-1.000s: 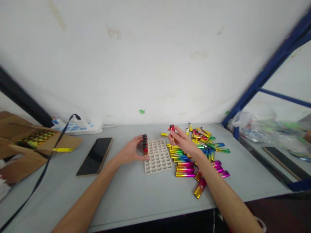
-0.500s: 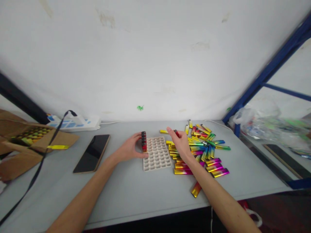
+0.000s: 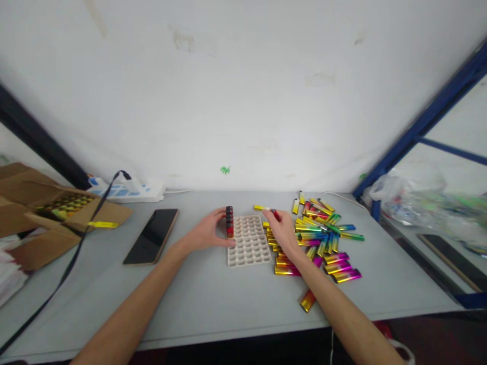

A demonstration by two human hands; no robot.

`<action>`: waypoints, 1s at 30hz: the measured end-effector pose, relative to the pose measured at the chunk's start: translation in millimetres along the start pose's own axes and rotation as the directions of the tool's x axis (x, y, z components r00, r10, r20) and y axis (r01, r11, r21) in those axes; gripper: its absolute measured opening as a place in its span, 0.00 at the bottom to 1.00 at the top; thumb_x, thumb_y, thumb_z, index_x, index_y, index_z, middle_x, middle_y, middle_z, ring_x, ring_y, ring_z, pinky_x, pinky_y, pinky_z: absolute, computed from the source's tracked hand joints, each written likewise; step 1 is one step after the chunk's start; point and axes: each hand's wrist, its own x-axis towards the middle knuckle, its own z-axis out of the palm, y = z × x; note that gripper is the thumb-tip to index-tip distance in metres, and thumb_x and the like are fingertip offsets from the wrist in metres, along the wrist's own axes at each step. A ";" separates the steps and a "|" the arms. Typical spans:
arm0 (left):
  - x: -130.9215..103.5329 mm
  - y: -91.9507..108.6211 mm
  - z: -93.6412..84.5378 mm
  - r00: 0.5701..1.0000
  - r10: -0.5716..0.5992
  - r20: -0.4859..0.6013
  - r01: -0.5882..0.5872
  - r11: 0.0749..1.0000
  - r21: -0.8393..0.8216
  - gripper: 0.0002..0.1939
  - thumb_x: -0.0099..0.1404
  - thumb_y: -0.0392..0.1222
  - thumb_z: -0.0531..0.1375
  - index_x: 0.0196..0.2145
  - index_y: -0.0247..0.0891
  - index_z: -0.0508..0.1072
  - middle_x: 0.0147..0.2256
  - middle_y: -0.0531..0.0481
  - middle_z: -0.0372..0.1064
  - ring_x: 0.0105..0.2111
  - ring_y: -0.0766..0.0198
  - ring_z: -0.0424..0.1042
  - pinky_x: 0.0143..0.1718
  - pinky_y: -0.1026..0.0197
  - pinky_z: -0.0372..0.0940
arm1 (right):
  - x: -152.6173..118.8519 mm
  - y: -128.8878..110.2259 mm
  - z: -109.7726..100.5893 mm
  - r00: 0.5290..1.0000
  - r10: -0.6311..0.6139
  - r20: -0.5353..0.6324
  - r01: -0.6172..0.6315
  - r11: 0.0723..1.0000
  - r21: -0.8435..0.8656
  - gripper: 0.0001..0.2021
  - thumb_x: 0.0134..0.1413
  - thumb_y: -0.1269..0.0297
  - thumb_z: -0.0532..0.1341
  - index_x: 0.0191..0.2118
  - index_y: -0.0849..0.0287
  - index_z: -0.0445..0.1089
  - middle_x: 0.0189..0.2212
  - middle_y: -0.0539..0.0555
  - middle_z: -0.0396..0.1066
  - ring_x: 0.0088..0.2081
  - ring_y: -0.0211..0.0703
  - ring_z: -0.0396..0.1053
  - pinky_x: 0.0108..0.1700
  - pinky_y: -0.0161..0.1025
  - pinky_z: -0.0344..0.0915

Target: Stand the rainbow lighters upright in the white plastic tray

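Observation:
My left hand (image 3: 208, 230) curves round a row of red lighters (image 3: 230, 223) with black tops. They stand upright in the left column of a pale tray (image 3: 249, 241) with many small pockets. The thumb lies at the near end of the row and the fingers reach its far end. Beyond the tray's right edge, my right hand (image 3: 283, 230) is closed round a red lighter (image 3: 275, 215), mostly hidden by the fingers. Beside and under that forearm spreads a pile of shiny lighters (image 3: 323, 235) in gold, blue, green, red and magenta.
A dark-screened phone (image 3: 151, 237) lies left of the tray. Farther left, an open cardboard box (image 3: 45, 238) holds yellow lighters, and a black strap (image 3: 76, 258) crosses in front. A power strip (image 3: 146, 191) sits against the wall. Plastic bags (image 3: 414, 197) lie beyond the blue frame (image 3: 411, 126).
My right hand has tipped slightly lower, its thumb coming down closer to the tray, still with the red lighter. My left hand stays at the row. The whole view has shifted a little.

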 end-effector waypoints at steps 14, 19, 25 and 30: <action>-1.3 7.6 -14.2 0.995 -0.023 0.100 0.033 0.995 -0.098 0.55 0.44 0.64 0.78 0.65 0.39 0.71 0.70 0.36 0.64 0.69 0.38 0.64 0.71 0.42 0.60 | -8.9 -21.8 -0.2 0.780 -0.420 0.464 0.546 0.819 -0.176 0.23 0.77 0.47 0.50 0.33 0.55 0.65 0.35 0.54 0.69 0.40 0.46 0.68 0.47 0.43 0.65; -6.0 6.2 -13.3 0.990 0.022 0.137 -0.024 1.000 0.006 0.59 0.44 0.66 0.78 0.68 0.38 0.67 0.71 0.33 0.59 0.72 0.37 0.58 0.75 0.40 0.51 | -12.4 -27.9 6.0 0.762 -0.358 0.540 0.523 0.832 -0.186 0.22 0.78 0.50 0.52 0.32 0.57 0.68 0.27 0.50 0.70 0.30 0.42 0.65 0.36 0.39 0.58; -8.3 6.0 -4.4 0.988 0.079 0.136 -0.092 0.992 0.092 0.61 0.48 0.67 0.76 0.70 0.37 0.60 0.70 0.31 0.60 0.71 0.36 0.58 0.75 0.35 0.43 | -7.4 -21.5 13.7 0.712 -0.298 0.636 0.548 0.802 -0.238 0.15 0.76 0.57 0.58 0.38 0.60 0.73 0.30 0.53 0.77 0.32 0.43 0.71 0.37 0.38 0.59; -9.3 5.2 -3.6 0.986 0.098 0.137 -0.114 0.987 0.116 0.58 0.49 0.68 0.75 0.69 0.38 0.61 0.69 0.32 0.61 0.71 0.38 0.58 0.75 0.38 0.43 | -4.4 -24.4 19.9 0.602 -0.341 0.722 0.703 0.655 -0.277 0.11 0.75 0.59 0.59 0.48 0.62 0.73 0.44 0.61 0.79 0.44 0.51 0.76 0.47 0.43 0.67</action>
